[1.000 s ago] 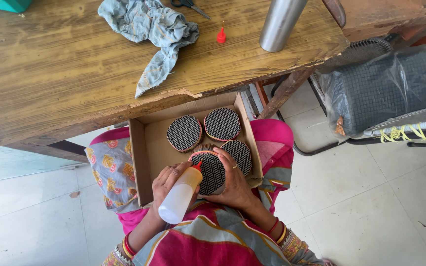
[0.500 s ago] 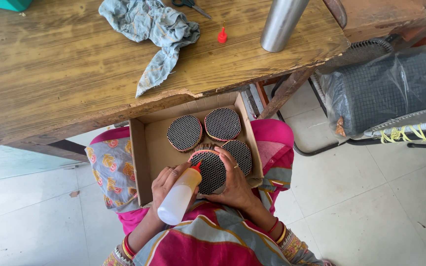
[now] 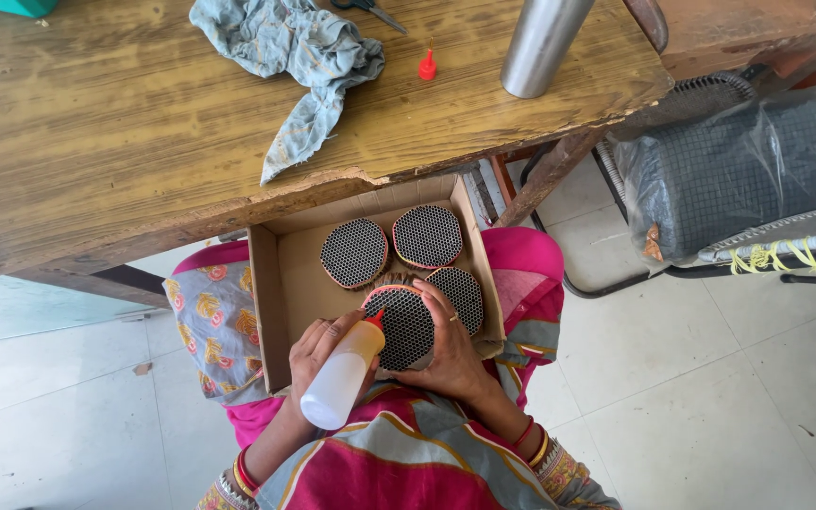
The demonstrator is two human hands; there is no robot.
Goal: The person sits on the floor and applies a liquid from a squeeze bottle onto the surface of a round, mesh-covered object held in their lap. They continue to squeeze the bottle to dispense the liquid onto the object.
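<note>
L to R: teal thing (image 3: pixel 9 6) at bench (image 3: pixel 96 142) far corner, mostly cut off. Crumpled blue-grey cloth (image 3: pixel 295 57) on bench top, one tail hanging to the front edge. Scissors (image 3: pixel 370 9) just behind it, only partly in view. Small red cap (image 3: pixel 427 66) upright near cloth, then steel tumbler (image 3: pixel 540 42) standing further R.

Below bench edge, open cardboard box (image 3: pixel 280 293) sits on person's lap. Inside: 3 round mesh discs w/ red rims, two at back side by side (image 3: pixel 353 252) (image 3: pixel 427 236), one (image 3: pixel 460 295) front R.

Left hand (image 3: pixel 318 354) wrapped tight round white squeeze bottle (image 3: pixel 342 378), red nozzle tip touching rim of a 4th mesh disc (image 3: pixel 406 326) at box front. Right hand (image 3: pixel 450 354) closed on that disc's R edge, fingers spread over the mesh, tilting it up off box floor.

Far R: chair (image 3: pixel 786 250) w/ black mesh bundle in clear plastic (image 3: pixel 729 170), on tiled floor (image 3: pixel 672 397).
</note>
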